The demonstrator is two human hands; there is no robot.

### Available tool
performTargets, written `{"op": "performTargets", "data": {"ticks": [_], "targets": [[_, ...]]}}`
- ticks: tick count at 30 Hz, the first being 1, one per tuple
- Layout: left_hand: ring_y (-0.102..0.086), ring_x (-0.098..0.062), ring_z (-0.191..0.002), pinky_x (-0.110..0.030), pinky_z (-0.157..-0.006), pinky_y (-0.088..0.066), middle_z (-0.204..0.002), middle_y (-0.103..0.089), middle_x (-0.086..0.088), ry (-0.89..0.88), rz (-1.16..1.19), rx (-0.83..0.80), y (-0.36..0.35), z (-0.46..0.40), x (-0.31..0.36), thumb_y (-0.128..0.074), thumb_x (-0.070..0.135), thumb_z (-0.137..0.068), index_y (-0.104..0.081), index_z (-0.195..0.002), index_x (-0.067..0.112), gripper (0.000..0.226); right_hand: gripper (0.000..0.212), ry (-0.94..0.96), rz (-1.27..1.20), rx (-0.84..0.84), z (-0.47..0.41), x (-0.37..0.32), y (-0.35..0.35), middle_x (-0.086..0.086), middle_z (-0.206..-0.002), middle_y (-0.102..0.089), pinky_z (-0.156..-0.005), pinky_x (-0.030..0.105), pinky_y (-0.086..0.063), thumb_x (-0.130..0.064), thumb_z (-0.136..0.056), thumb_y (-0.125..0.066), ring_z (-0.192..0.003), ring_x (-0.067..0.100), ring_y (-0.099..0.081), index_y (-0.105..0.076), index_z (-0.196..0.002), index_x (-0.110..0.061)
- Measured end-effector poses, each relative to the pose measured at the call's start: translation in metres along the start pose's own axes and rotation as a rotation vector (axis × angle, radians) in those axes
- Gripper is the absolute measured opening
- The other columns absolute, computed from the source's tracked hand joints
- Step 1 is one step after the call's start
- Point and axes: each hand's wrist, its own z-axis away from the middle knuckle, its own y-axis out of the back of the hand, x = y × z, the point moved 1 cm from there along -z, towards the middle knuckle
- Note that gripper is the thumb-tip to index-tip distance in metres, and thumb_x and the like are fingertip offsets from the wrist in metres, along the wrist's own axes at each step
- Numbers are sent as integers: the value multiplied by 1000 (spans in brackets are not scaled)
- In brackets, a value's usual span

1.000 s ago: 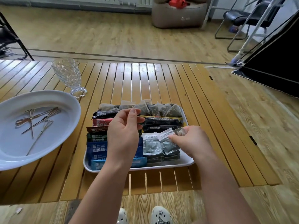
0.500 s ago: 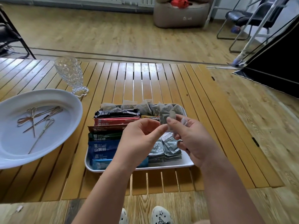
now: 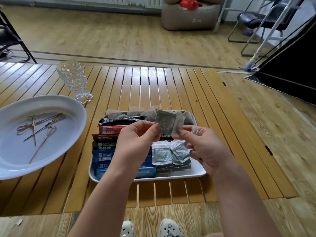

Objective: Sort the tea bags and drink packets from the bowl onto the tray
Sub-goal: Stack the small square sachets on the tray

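A white tray [image 3: 200,173] sits on the slatted table near its front edge. A column of coloured stick packets [image 3: 106,147] lies along its left side, mesh tea bags [image 3: 135,113] line the back, and small grey-green sachets [image 3: 161,153] are stacked at the right. Above the tray, both hands pinch one grey sachet [image 3: 168,123]: my left hand [image 3: 135,142] holds its left edge, my right hand [image 3: 203,146] its right edge. The white oval bowl [image 3: 71,106] at the left holds only several thin looped picks [image 3: 36,129].
A cut-glass goblet [image 3: 73,79] stands behind the bowl. The table ends just right of the tray, with wooden floor beyond. A black panel [image 3: 290,65], chair legs and a beige pouf [image 3: 189,16] stand further off. My shoes show below the table edge.
My right hand lifted a grey sachet off the right-hand stack. My left hand came across from the stick packets and now both pinch it above the tray.
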Motion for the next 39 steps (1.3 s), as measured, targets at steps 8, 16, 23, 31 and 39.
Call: {"op": "performTargets", "data": {"ticks": [8,16,23,31,39], "targets": [[-71,-3,-77,-11,-61,-51,-84,-77,8,139,-238,-309,2,1,0,-68,47,-69,-74,-92,26,32,7,53,-191,-8,-2,-4,-5,-1,-67,-64,-42,16,-37,-21,-89,-63,-51,3,-47,-69,-85,-19],[-72,-6,-74,-18,-64,-57,-76,-76,6,61,-354,-92,15,-5,-9,-72,18,-85,-75,-82,22,6,17,10,-59,-50,-4,0,-10,4,-89,-69,-43,13,-42,-10,-87,-67,-71,8,-55,-69,-101,-19],[-65,-4,-66,-29,-65,-60,-71,-70,11,-106,-896,-14,8,-4,-20,-70,29,-87,-77,-86,24,9,23,68,405,111,-15,14,-22,4,-100,-69,-57,19,-53,-7,-83,-72,-90,15,-65,-65,-100,-22],[-60,-6,-70,-27,-65,-55,-75,-66,10,-84,-1087,38,5,-2,-21,-75,33,-81,-70,-81,28,7,21,116,621,204,-16,19,-20,-8,-87,-65,-51,13,-44,-18,-82,-75,-76,2,-59,-67,-99,-27],[-48,-4,-54,-20,-56,-44,-62,-52,14,-89,-994,-162,-4,-1,-22,-76,38,-81,-59,-127,41,50,13,-106,884,328,-12,25,18,-2,-69,-62,-46,21,-32,-31,-85,-69,-60,9,-54,-72,-82,-19]]}}
